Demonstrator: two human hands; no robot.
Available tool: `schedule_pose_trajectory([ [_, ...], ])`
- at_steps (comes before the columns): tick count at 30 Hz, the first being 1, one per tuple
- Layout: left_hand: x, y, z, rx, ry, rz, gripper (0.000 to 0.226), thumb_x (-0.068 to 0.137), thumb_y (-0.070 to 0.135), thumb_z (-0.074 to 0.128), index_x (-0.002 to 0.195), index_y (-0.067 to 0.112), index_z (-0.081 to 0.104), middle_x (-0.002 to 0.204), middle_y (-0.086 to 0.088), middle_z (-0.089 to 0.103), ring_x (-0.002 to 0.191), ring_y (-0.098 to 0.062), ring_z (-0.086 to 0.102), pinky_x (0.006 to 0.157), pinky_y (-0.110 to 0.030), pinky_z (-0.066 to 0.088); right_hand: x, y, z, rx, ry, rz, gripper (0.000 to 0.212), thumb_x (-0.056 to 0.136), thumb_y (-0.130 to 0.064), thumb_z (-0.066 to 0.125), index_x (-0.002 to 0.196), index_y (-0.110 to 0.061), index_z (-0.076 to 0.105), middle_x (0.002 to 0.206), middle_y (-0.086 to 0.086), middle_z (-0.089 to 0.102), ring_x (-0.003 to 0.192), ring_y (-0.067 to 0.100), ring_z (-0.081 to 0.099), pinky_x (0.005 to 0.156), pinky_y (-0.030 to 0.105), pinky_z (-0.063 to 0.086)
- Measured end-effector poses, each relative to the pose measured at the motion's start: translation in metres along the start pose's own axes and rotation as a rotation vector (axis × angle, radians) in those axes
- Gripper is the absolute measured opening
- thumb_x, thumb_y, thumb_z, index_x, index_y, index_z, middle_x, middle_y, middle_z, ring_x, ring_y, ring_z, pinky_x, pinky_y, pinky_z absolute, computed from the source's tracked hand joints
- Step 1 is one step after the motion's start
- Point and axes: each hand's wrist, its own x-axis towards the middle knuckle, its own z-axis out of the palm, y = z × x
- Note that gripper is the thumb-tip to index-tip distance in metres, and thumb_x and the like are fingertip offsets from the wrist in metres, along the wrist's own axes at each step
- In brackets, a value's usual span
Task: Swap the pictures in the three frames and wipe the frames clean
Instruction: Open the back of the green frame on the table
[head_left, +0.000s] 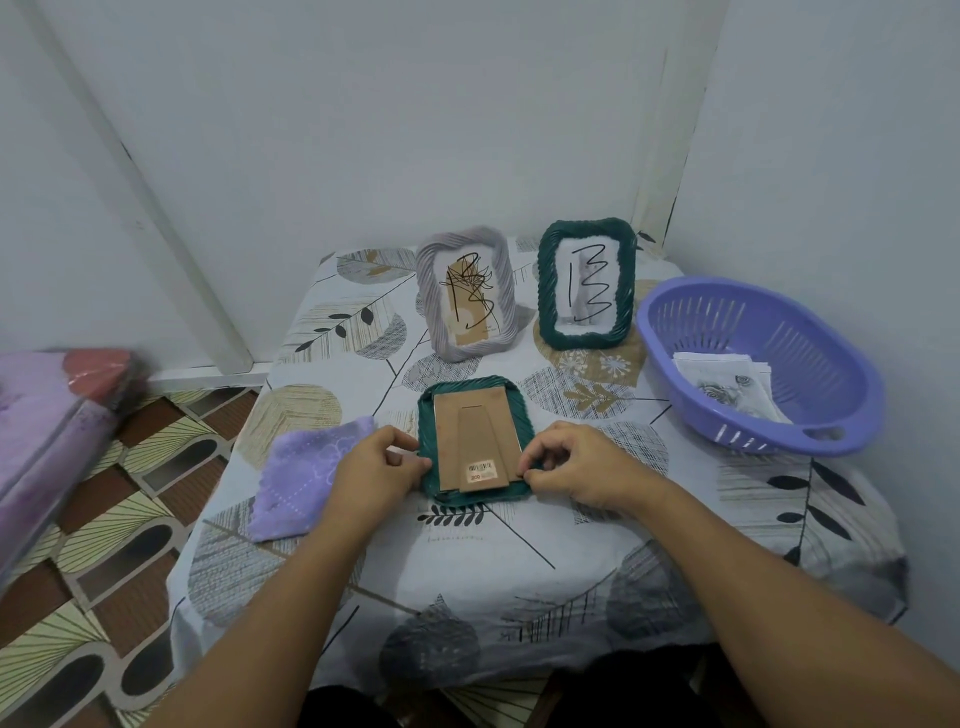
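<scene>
hands – left (378, 467), right (571, 470) | gripping face-down green frame (475, 439) edges

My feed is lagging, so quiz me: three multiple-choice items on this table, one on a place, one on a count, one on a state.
1. Where is the purple cloth?
A. In the basket
B. On the table, left of the face-down frame
C. Draped over the grey frame

2. How many frames stand upright?
A. One
B. Two
C. Three

3. How does the nearest green frame lie?
A. Face down, cardboard back up
B. Upright, picture showing
C. Inside the basket

Answers:
1. B, the cloth lies flat beside the left hand.
2. B, the grey frame and the far green frame stand at the back.
3. A, its brown backing with folded stand faces up, while the right hand and the left hand pinch at its side edges; the purple basket holds only papers.
</scene>
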Motion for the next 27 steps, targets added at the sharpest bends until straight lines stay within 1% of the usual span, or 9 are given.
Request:
schedule_pose_trajectory([
  [3, 0.0015, 0.0011, 0.0010, 0.012, 0.005, -0.003, 0.013, 0.088, 0.021, 0.078, 0.089, 0.024, 0.065, 0.070, -0.002, 0.073, 0.081, -0.028, 0.074, 0.078, -0.046, 0.060, 0.0002, -0.0013, -0.0005, 0.000, -0.007, -0.007, 0.016, 0.074, -0.011, 0.076, 0.079, -0.026, 0.079, 0.103, 0.002, 0.063, 0.076, 0.008, 0.058, 0.077, 0.030, 0.055],
  [6, 0.0027, 0.0009, 0.0036, 0.016, 0.014, -0.009, 0.014, 0.089, 0.018, 0.077, 0.087, 0.021, 0.064, 0.076, -0.010, 0.074, 0.075, -0.029, 0.072, 0.077, -0.048, 0.060, -0.0003, -0.0036, -0.0011, 0.000, -0.020, -0.010, 0.016, 0.075, -0.010, 0.075, 0.078, -0.025, 0.079, 0.104, 0.003, 0.062, 0.076, 0.009, 0.058, 0.079, 0.034, 0.056],
  [8, 0.0028, 0.0010, 0.0043, 0.023, 0.017, -0.007, 0.014, 0.089, 0.017, 0.077, 0.086, 0.020, 0.064, 0.078, -0.014, 0.074, 0.071, -0.026, 0.069, 0.077, -0.048, 0.058, -0.0003, -0.0051, -0.0024, -0.013, -0.028, -0.013, 0.017, 0.077, -0.009, 0.075, 0.080, -0.024, 0.080, 0.102, 0.000, 0.059, 0.076, 0.008, 0.058, 0.080, 0.031, 0.055],
  [11, 0.0035, 0.0012, 0.0042, 0.030, 0.018, -0.011, 0.013, 0.089, 0.018, 0.077, 0.087, 0.019, 0.064, 0.077, -0.010, 0.074, 0.078, -0.030, 0.072, 0.076, -0.046, 0.059, 0.0003, -0.0066, -0.0041, -0.083, -0.074, -0.010, 0.018, 0.078, -0.014, 0.074, 0.082, -0.030, 0.079, 0.104, -0.003, 0.055, 0.085, 0.010, 0.060, 0.082, 0.027, 0.053],
  [14, 0.0042, 0.0019, 0.0039, 0.039, 0.011, -0.020, 0.013, 0.089, 0.019, 0.078, 0.087, 0.019, 0.065, 0.075, -0.006, 0.074, 0.080, -0.028, 0.073, 0.076, -0.041, 0.058, 0.0003, -0.0043, -0.0030, -0.102, -0.083, -0.006, 0.018, 0.078, -0.016, 0.074, 0.082, -0.034, 0.079, 0.105, -0.003, 0.054, 0.091, 0.012, 0.060, 0.086, 0.025, 0.052],
  [16, 0.0051, 0.0016, 0.0041, 0.034, 0.013, -0.019, 0.013, 0.088, 0.019, 0.078, 0.087, 0.019, 0.066, 0.076, -0.007, 0.075, 0.082, -0.028, 0.074, 0.077, -0.043, 0.059, -0.0001, -0.0011, -0.0026, -0.052, -0.059, -0.017, 0.021, 0.079, -0.012, 0.075, 0.086, -0.032, 0.079, 0.102, -0.003, 0.055, 0.087, 0.011, 0.058, 0.085, 0.024, 0.053],
  [19, 0.0047, 0.0012, 0.0040, 0.028, 0.013, -0.020, 0.013, 0.088, 0.018, 0.079, 0.087, 0.019, 0.066, 0.076, -0.008, 0.075, 0.083, -0.029, 0.074, 0.078, -0.044, 0.059, 0.0007, 0.0022, -0.0023, 0.036, -0.052, -0.024, 0.024, 0.076, -0.007, 0.076, 0.090, -0.026, 0.076, 0.095, 0.000, 0.058, 0.079, 0.007, 0.054, 0.075, 0.022, 0.050],
  [22, 0.0044, 0.0004, 0.0036, 0.026, 0.012, -0.017, 0.013, 0.088, 0.018, 0.079, 0.087, 0.019, 0.066, 0.076, -0.009, 0.075, 0.082, -0.030, 0.074, 0.078, -0.047, 0.061, 0.0014, 0.0025, -0.0016, 0.001, -0.023, -0.028, 0.018, 0.074, -0.011, 0.076, 0.082, -0.027, 0.078, 0.102, 0.006, 0.062, 0.078, 0.006, 0.056, 0.075, 0.023, 0.052],
  [27, 0.0039, 0.0020, 0.0038, 0.037, 0.013, -0.015, 0.013, 0.089, 0.018, 0.078, 0.086, 0.019, 0.066, 0.077, -0.008, 0.074, 0.082, -0.028, 0.073, 0.073, -0.038, 0.057, 0.0014, -0.0003, -0.0023, -0.012, -0.021, -0.032, 0.017, 0.075, -0.009, 0.077, 0.079, -0.025, 0.079, 0.101, 0.004, 0.061, 0.074, 0.004, 0.056, 0.075, 0.022, 0.052],
])
